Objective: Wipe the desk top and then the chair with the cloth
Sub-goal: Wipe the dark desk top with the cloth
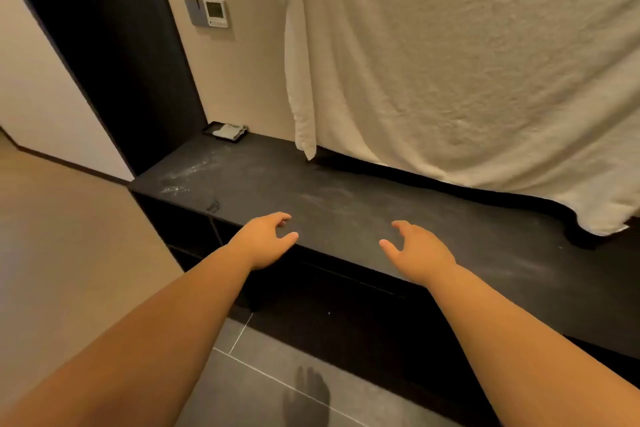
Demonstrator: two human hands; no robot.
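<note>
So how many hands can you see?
2. The left hand is over the front edge of the desk; the right hand is beside it, further right. Both hold nothing.

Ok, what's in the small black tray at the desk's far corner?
A crumpled pale cloth lies in the tray, covering most of its floor. Whatever sits under the cloth is hidden.

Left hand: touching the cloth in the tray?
Apart. Head view: the left hand hovers near the front edge of the desk top; the cloth lies in the black tray at the far left corner, with bare desk between them.
</note>
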